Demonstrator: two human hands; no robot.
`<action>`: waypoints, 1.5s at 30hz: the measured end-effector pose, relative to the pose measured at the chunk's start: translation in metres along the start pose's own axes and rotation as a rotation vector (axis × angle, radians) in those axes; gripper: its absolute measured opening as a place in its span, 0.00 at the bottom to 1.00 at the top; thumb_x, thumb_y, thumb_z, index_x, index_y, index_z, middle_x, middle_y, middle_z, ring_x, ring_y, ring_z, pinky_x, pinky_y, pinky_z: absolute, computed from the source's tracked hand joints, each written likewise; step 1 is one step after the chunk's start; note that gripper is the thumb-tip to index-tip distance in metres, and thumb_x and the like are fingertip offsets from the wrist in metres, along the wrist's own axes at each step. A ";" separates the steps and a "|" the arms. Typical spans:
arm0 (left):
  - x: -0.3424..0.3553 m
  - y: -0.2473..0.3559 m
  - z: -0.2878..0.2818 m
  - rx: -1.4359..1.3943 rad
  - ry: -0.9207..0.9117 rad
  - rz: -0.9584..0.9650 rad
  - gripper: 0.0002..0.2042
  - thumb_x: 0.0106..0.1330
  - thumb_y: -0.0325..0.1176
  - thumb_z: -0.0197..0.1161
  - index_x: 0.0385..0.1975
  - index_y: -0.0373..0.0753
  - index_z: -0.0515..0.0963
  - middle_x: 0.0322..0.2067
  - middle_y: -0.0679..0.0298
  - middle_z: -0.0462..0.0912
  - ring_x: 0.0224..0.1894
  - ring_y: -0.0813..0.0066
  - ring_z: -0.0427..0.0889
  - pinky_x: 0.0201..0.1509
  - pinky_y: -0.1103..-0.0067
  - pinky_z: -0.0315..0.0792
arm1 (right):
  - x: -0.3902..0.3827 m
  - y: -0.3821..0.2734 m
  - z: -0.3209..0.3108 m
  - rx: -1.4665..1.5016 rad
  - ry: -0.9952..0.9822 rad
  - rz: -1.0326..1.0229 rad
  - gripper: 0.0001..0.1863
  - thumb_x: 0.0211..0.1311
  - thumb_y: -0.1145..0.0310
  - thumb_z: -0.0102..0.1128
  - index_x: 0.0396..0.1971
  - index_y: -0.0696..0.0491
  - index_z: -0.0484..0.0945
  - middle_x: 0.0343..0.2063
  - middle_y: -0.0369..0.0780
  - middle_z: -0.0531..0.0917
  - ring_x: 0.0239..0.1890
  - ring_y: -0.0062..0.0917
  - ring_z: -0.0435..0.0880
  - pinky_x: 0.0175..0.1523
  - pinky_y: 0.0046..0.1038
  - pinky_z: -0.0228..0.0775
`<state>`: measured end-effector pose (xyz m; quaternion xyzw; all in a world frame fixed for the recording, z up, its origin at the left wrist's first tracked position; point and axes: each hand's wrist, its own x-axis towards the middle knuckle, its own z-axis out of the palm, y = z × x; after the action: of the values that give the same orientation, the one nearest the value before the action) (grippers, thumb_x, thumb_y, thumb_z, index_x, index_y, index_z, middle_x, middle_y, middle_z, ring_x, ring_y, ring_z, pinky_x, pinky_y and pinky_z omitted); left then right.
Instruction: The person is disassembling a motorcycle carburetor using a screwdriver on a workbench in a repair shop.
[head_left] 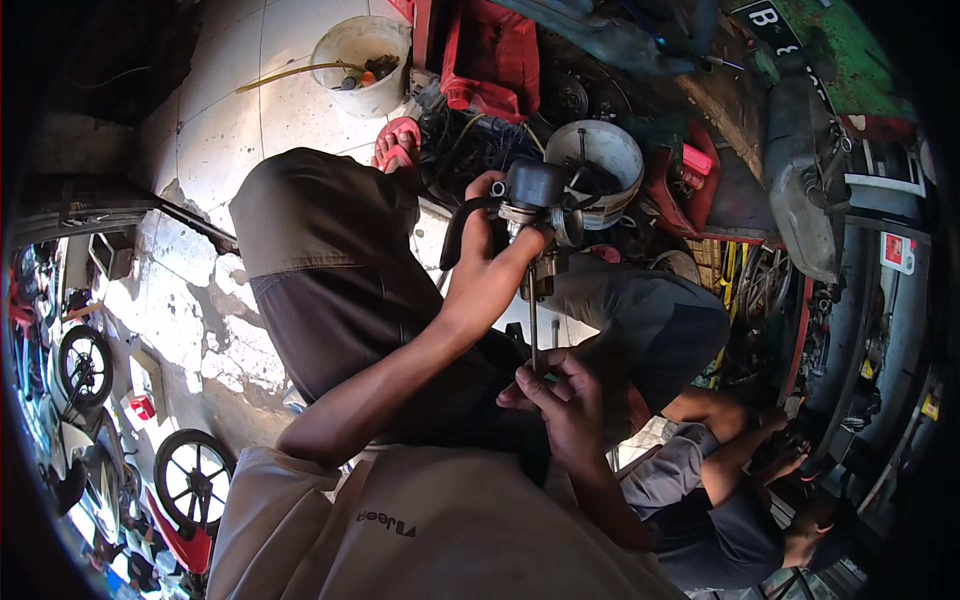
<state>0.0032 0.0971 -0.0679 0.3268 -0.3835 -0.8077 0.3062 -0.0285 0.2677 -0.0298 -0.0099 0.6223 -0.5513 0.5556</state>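
Observation:
My left hand (488, 268) is wrapped round a carburetor (536, 186), holding it up over my knees. The carburetor has a round black top and a metal body, and a curved black hose (458, 232) hangs beside it. In my right hand (566, 408), lower down and near my lap, I pinch a thin screwdriver (534, 325). Its shaft points up toward the underside of the carburetor. Whether the tip touches a screw is hidden by the left hand and the body of the part.
Beyond my knees stand a white bucket (388, 98) and a grey bucket of parts (622, 160), with a red jerrycan (492, 70) between them. A red container (700, 205) lies farther right. A co-worker (715, 500) sits at lower right. Motorcycle wheels (190, 480) are at left.

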 end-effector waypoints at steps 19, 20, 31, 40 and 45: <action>-0.026 -0.025 0.008 0.043 -0.041 -0.171 0.28 0.59 0.28 0.57 0.59 0.41 0.54 0.45 0.62 0.69 0.48 0.76 0.69 0.52 0.79 0.66 | -0.069 0.023 -0.068 -0.830 -0.209 -0.234 0.18 0.64 0.78 0.51 0.55 0.57 0.69 0.52 0.42 0.78 0.55 0.25 0.75 0.56 0.25 0.66; -0.027 -0.025 0.007 0.051 -0.042 -0.167 0.28 0.60 0.28 0.57 0.59 0.42 0.53 0.47 0.60 0.68 0.48 0.74 0.69 0.52 0.78 0.66 | -0.070 0.026 -0.070 -0.830 -0.201 -0.238 0.18 0.64 0.78 0.51 0.55 0.57 0.69 0.52 0.42 0.78 0.55 0.25 0.75 0.56 0.25 0.66; -0.016 -0.014 0.005 -0.116 -0.003 -0.171 0.29 0.62 0.29 0.56 0.61 0.42 0.52 0.49 0.62 0.67 0.50 0.74 0.68 0.57 0.77 0.62 | -0.045 0.007 -0.063 -0.474 -0.171 0.100 0.09 0.58 0.77 0.62 0.38 0.61 0.75 0.30 0.38 0.81 0.31 0.16 0.80 0.37 0.18 0.71; -0.005 -0.008 -0.004 -0.105 0.142 -0.047 0.29 0.60 0.30 0.56 0.60 0.42 0.51 0.45 0.60 0.69 0.47 0.74 0.69 0.53 0.77 0.65 | -0.026 -0.034 -0.032 -0.137 -0.250 0.214 0.14 0.64 0.76 0.53 0.48 0.63 0.71 0.31 0.42 0.79 0.29 0.22 0.82 0.37 0.21 0.75; -0.007 -0.008 -0.007 -0.125 0.170 -0.044 0.28 0.61 0.30 0.56 0.59 0.42 0.51 0.45 0.60 0.69 0.46 0.74 0.69 0.52 0.78 0.65 | -0.019 -0.049 -0.023 -0.291 -0.227 0.265 0.15 0.64 0.75 0.53 0.50 0.63 0.71 0.28 0.42 0.80 0.31 0.24 0.84 0.38 0.23 0.77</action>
<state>0.0103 0.1036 -0.0758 0.3825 -0.2977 -0.8060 0.3397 -0.0663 0.2759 0.0121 -0.0701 0.6246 -0.3730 0.6825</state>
